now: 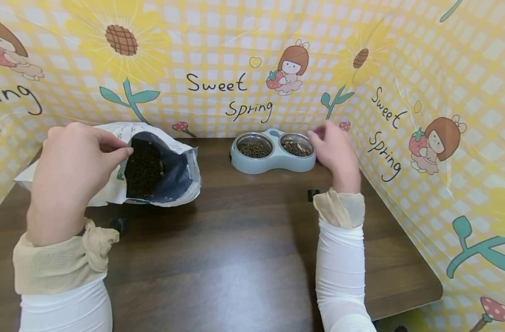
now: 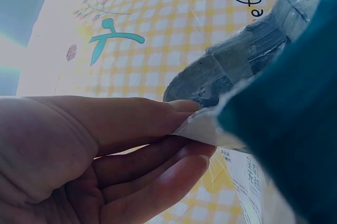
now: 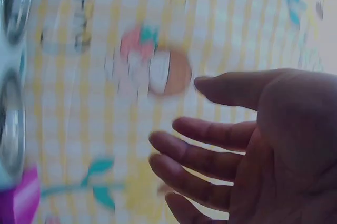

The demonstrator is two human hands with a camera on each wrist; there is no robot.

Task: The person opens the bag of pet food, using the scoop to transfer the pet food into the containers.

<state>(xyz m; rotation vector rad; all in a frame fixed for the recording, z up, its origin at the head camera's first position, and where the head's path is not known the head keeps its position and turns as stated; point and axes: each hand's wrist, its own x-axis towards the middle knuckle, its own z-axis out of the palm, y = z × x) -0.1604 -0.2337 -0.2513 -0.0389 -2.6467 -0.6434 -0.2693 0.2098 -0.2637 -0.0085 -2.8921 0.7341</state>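
My left hand [image 1: 72,175] pinches the edge of an opened white bag [image 1: 155,127] with a silvery-grey lining, thumb against fingers. Dark brown pellets [image 1: 143,168] fill part of the bag. In the left wrist view the thumb and fingers of the left hand [image 2: 121,155] grip the white rim. My right hand [image 1: 337,147] is beside a light-blue double pet bowl [image 1: 258,166] with two metal dishes, both containing brown kibble. In the right wrist view the right hand [image 3: 263,140] holds nothing, its fingers spread. A magenta object [image 3: 23,195], mostly cut off, lies near the bowl.
The brown wooden table [image 1: 236,258] has a rounded front right corner. A yellow checked cloth [image 1: 219,55] with printed flowers hangs behind and to the right. Small black pieces, one of them a block [image 1: 313,195], sit on the table. A blurred teal surface [image 2: 284,103] crosses the left wrist view.
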